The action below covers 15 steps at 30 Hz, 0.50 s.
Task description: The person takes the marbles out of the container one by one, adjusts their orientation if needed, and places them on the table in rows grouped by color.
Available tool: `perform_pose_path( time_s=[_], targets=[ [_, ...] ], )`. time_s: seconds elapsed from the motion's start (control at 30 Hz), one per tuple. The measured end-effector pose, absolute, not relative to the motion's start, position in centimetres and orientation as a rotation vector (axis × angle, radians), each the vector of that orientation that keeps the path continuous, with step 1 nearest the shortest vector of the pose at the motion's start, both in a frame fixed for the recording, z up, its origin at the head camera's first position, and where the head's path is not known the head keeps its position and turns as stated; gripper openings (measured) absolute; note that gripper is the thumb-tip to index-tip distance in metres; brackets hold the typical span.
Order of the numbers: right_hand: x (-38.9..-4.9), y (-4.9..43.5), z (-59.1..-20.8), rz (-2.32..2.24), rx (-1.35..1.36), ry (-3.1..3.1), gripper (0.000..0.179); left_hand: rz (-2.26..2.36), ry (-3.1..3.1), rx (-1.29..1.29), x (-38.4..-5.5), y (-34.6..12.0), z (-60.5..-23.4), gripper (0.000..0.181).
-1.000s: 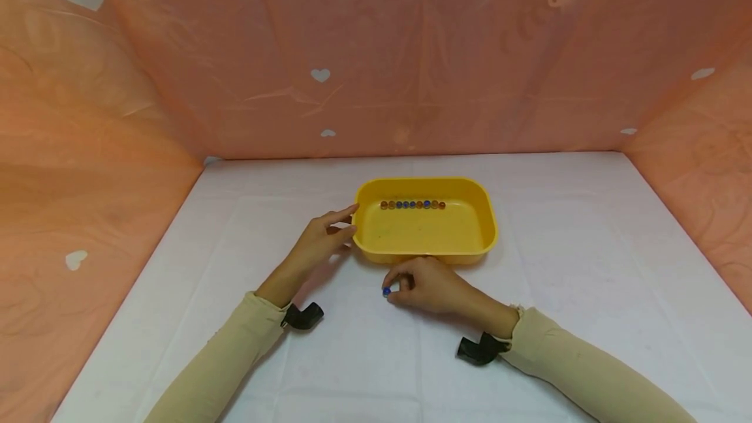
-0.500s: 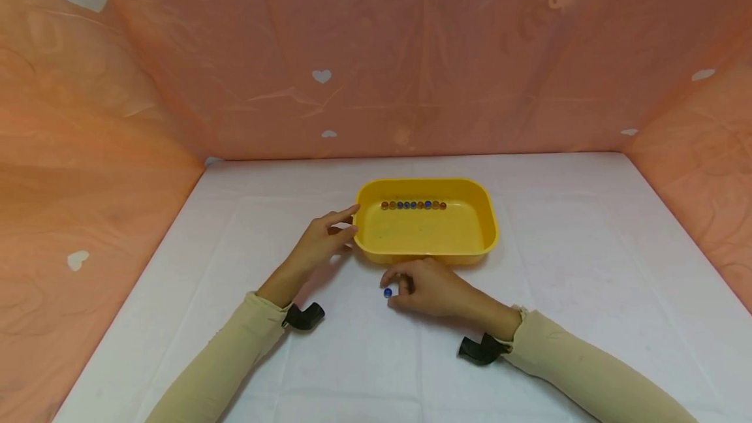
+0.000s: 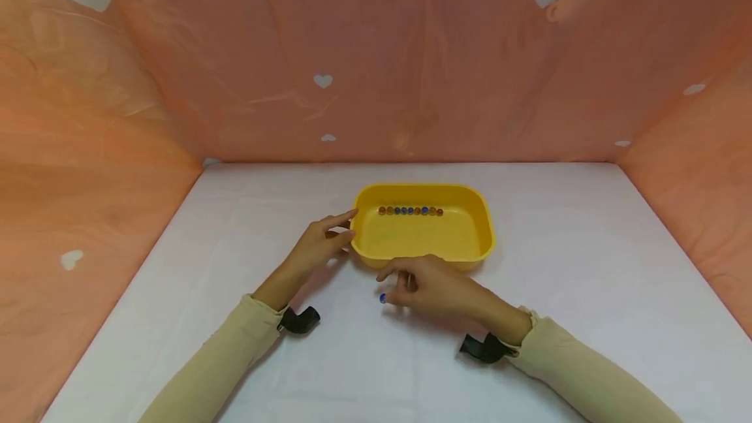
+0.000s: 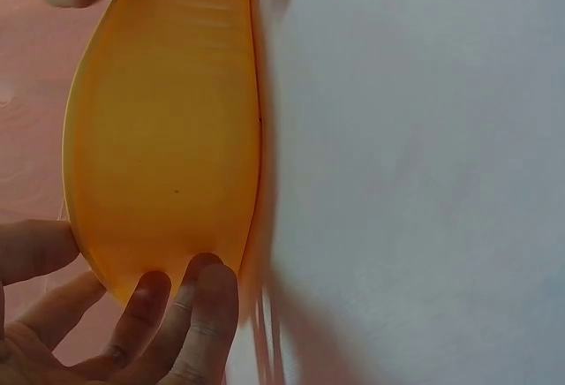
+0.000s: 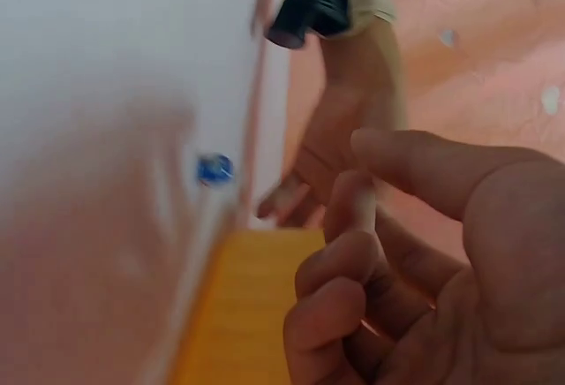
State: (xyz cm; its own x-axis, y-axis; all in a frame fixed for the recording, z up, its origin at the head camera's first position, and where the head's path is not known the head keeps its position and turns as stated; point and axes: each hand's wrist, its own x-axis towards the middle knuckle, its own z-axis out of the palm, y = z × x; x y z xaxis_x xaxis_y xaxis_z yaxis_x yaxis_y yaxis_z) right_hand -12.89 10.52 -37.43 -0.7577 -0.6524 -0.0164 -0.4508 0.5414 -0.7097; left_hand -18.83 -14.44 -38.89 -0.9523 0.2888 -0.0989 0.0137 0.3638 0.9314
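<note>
In the head view a yellow tray (image 3: 423, 262) stands on the white-covered table, with a row of blue and amber marbles (image 3: 410, 211) along its far side. My left hand (image 3: 314, 247) touches the tray's left end, one fingertip at the rim; in the left wrist view its fingertips (image 4: 207, 283) rest against the outer wall. A single blue marble (image 3: 382, 298) lies on the cloth in front of the tray, by the thumb of my right hand (image 3: 431, 286). The right wrist view has the blue marble (image 5: 214, 169) apart from my loosely bent right fingers, which hold nothing.
White cloth (image 3: 558, 247) spreads around the tray. Peach-coloured sheeting (image 3: 376, 51) with heart prints walls in the back and both sides. A black curved piece (image 3: 484, 348) sticks out at the right cuff, another black piece (image 3: 299, 320) at the left cuff.
My right finger and thumb have let go of the blue marble and spread apart, the hand lifting slightly off it. My left hand keeps its place at the tray; the head view has shifted slightly.
</note>
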Motion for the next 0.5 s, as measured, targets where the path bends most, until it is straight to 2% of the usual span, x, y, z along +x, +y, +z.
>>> perform_pose_path(
  time_s=[0.3,0.5],
  targets=[
    [-15.7,13.7,-34.2,-1.118,-0.857,2.561,0.022,1.630,2.340,0.263,-19.0,-14.2,-38.9,0.053],
    [-18.7,15.7,-34.3,-1.028,-0.702,2.696,0.024,1.617,2.350,0.217,-19.0,-14.1,-38.9,0.053]
  ],
)
